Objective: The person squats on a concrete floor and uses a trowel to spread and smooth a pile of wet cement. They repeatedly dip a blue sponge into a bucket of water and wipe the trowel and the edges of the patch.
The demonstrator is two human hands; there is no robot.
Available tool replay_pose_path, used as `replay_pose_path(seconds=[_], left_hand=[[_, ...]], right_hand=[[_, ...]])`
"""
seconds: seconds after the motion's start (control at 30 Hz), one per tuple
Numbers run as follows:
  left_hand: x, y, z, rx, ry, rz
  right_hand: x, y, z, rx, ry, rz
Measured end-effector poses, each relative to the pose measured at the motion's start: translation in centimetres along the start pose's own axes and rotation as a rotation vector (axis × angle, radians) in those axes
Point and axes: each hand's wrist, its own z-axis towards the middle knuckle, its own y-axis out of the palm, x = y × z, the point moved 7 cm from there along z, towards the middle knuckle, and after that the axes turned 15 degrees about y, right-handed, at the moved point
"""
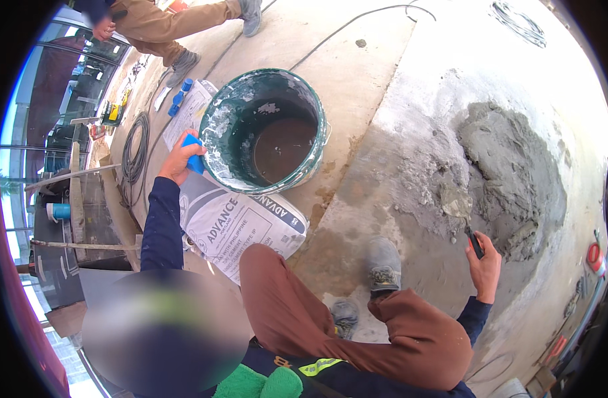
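My left hand (179, 158) grips a blue plastic piece (195, 158) against the rim of a large green bucket (299, 98), which is spattered white and has brownish contents low inside. A printed paper cement sack (247, 235) lies beneath and in front of the bucket. My right hand (484, 268) is closed on the black handle of a trowel (458, 202), whose coated blade rests at the left edge of a wet grey mortar heap (510, 166) on the floor.
A co-worker's legs (171, 26) are at the upper left. A coiled hose (135, 149), long bars (91, 178) and assorted items lie along the glazed wall at left. A cable coil (520, 23) is at the upper right. Tools, including a red-handled one (595, 259), line the right side.
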Motion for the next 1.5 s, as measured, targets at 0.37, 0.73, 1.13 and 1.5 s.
replay_pose_path(seconds=[0.37, 0.73, 1.13, 1.5], left_hand=[[6.6, 6.2, -0.5, 0.106, 0.332, 0.139], [7.4, 5.5, -1.6, 0.126, 0.368, 0.125], [4.8, 2.7, -2.3, 0.095, 0.212, 0.103], [5.8, -0.6, -1.9, 0.174, 0.328, 0.439]], right_hand=[[0.2, 0.7, -1.3, -0.033, 0.082, 0.041], [1.7, 0.2, -1.2, -0.033, 0.076, 0.052], [-0.1, 0.6, -0.3, -0.029, 0.029, 0.090], [-1.0, 0.3, -0.6, -0.021, -0.008, 0.085]])
